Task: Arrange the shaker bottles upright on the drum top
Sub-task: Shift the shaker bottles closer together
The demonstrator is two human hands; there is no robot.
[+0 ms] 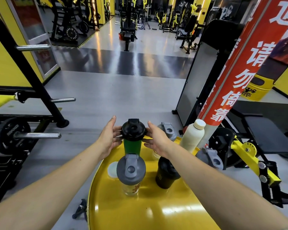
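both grips (107,139) (158,141) around upright green shaker (133,145)

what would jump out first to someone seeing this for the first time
First, the glossy yellow drum top at bottom centre, with shaker bottles standing on it. At its far edge the left hand and right hand flank the green shaker with the black lid, fingers spread around it. To the right, a red pillar with white characters rises beside a cream bottle.
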